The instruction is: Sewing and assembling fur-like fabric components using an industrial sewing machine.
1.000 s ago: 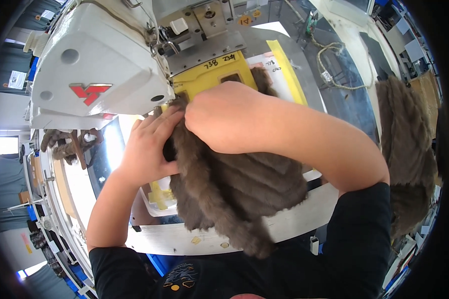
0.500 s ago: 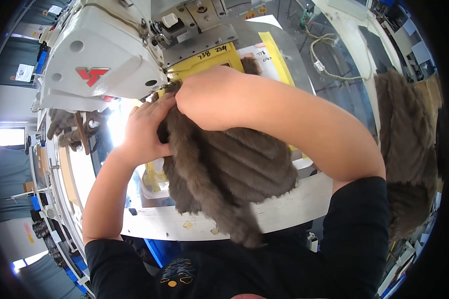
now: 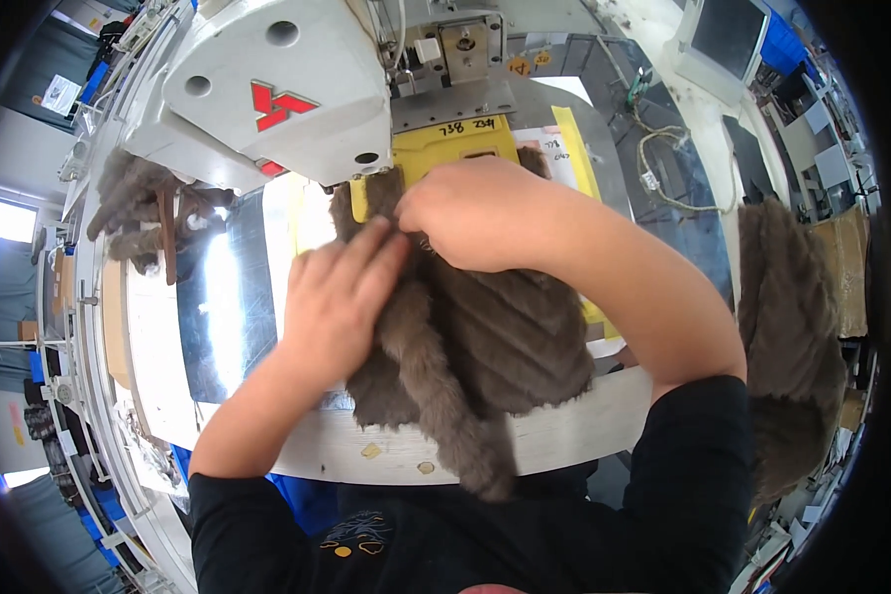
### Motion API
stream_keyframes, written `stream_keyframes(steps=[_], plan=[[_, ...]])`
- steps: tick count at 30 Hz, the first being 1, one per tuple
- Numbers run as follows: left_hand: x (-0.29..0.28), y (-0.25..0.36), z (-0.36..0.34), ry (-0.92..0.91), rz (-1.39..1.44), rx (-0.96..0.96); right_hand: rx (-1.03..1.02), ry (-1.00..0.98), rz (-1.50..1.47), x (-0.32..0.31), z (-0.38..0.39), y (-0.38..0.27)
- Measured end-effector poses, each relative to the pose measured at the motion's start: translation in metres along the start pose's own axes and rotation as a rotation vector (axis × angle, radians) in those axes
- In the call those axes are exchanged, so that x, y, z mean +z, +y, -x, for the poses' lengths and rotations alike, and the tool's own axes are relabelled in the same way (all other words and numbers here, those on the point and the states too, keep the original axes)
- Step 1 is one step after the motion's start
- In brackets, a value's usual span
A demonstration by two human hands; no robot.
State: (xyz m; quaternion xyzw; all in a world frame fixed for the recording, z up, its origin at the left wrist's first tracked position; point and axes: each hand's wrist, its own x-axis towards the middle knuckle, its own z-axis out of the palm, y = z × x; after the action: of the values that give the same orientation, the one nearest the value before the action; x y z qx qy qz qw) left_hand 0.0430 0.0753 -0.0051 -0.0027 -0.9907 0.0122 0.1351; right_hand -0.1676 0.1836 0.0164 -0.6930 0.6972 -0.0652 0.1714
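My left hand [image 3: 342, 292] lies over the long brown fur strip [image 3: 441, 396], fingers extended and slightly blurred. My right hand [image 3: 465, 213] is closed at the upper part of the fur, its curled fingertips hiding what they grip. Beneath both hands a wide ribbed fur piece [image 3: 510, 337] covers much of a yellow template [image 3: 445, 139] and hangs near the pale front edge. Just above them, at the upper left, is the white head [image 3: 277, 119] of a sewing machine, with a metal plate [image 3: 450, 99] behind the template.
A brown fur piece [image 3: 792, 337] hangs at the right, beside a cardboard box [image 3: 841, 272]. More fur [image 3: 129, 198] lies at the left. A small screen [image 3: 723, 40], a looped cord [image 3: 663, 198], a steel tabletop [image 3: 223, 307] and a white front board [image 3: 386, 450] surround the machine.
My left hand has moved right and down onto the strip, away from the needle area. My right hand has shifted right relative to the machine. The view has moved slightly.
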Motion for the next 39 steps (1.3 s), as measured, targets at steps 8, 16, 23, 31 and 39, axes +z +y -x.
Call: stream_keyframes(steps=[8, 16, 23, 31, 39], plan=[[-0.029, 0.058, 0.035, 0.023, 0.041, 0.347, 0.088, -0.089, -0.004, -0.012, 0.000, -0.008], [-0.041, 0.014, 0.096, 0.258, 0.254, -0.120, -0.216, 0.174, -0.311, 0.033, -0.009, 0.007], [-0.060, -0.019, 0.169, 0.486, 0.560, -0.546, -0.235, 0.168, -0.428, 0.045, -0.007, -0.008], [-0.092, -0.028, 0.225, 0.797, 0.698, -0.529, -0.248, 0.201, -0.391, 0.049, -0.005, -0.011], [-0.121, 0.004, 0.221, 0.560, 0.316, -0.261, -0.107, 0.211, -0.457, 0.035, 0.003, -0.057]])
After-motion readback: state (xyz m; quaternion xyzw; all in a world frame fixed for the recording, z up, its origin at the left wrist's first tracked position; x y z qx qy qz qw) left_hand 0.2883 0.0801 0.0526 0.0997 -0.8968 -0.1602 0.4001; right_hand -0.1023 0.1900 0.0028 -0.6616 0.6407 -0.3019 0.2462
